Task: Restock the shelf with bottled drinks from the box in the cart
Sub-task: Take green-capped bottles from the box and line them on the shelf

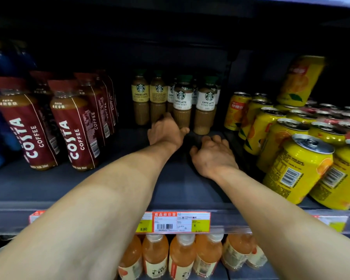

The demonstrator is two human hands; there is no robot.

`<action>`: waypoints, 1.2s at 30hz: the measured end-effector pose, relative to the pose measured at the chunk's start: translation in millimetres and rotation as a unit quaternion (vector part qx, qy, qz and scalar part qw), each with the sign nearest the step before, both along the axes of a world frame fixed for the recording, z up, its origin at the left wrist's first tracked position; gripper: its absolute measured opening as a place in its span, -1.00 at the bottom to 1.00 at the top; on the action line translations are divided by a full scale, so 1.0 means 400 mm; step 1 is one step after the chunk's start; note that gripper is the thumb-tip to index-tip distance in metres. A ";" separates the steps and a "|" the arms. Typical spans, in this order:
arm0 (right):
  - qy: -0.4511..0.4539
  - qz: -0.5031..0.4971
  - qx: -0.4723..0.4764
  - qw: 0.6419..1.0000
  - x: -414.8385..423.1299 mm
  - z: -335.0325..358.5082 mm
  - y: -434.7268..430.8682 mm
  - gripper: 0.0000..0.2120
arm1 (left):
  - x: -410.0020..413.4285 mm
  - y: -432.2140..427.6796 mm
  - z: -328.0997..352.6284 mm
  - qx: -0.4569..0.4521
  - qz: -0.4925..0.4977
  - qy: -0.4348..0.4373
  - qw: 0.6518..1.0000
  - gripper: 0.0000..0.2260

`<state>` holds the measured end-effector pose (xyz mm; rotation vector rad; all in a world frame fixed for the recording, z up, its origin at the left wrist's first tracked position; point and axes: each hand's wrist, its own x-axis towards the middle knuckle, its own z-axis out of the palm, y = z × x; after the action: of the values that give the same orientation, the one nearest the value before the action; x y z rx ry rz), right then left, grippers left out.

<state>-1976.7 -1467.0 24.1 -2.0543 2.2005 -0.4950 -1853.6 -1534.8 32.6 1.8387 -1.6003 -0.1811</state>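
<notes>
Forearms point(101, 203) over shelf point(180, 190) | left hand point(166, 131) at coffee-filled latte bottles point(182, 102), grip unclear | right hand point(212, 153) loose, empty

We face a dark shelf point(38, 188), its back panel point(170, 57) lost in shadow; light falls on the grey front rail point(8, 218) carrying red-and-yellow price tags point(181, 222).

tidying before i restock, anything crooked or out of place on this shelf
One tall yellow orange-drink can sits on top of the upright yellow cans at the right, tipped at a slant. The green-capped Starbucks coffee bottles stand far back, leaving bare dark shelf in front.
</notes>
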 end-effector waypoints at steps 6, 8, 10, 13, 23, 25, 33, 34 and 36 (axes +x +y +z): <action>0.002 -0.004 0.003 1.000 0.001 0.001 -0.001 -0.52 | 0.021 0.044 0.002 0.019 -0.035 0.012 0.999 -0.56; 0.005 -0.003 0.008 1.000 0.001 0.003 0.001 -0.52 | 0.034 0.076 0.002 0.044 -0.065 -0.009 0.997 -0.61; 0.006 -0.001 0.011 1.000 0.003 0.003 0.002 -0.53 | 0.048 0.116 0.002 0.070 -0.092 -0.055 0.992 -0.63; 0.008 0.008 0.031 0.999 0.004 0.016 0.012 -0.50 | 0.070 0.184 0.009 0.092 -0.128 -0.118 0.980 -0.60; 0.042 0.091 0.083 0.992 -0.001 0.128 0.294 -0.50 | 0.167 0.500 0.112 0.160 -0.222 -0.152 0.950 -0.57; 0.038 0.100 0.063 0.992 -0.003 0.147 0.366 -0.50 | 0.177 0.572 0.121 0.135 -0.227 -0.158 0.952 -0.60; 0.071 0.092 0.062 0.991 -0.052 0.073 0.753 -0.60 | 0.172 0.923 0.009 0.100 -0.304 -0.197 0.927 -0.63; 0.067 0.085 0.075 0.991 -0.062 0.041 0.794 -0.59 | 0.170 0.956 -0.024 0.113 -0.312 -0.199 0.922 -0.62; 0.065 0.073 0.114 0.989 -0.083 -0.028 0.862 -0.57 | 0.163 1.017 -0.090 0.148 -0.323 -0.193 0.915 -0.63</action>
<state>-2009.9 -1122.0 12.8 -2.1542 2.0403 -0.0940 -1788.6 -1127.8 -3.3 1.5434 -2.5524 -0.3871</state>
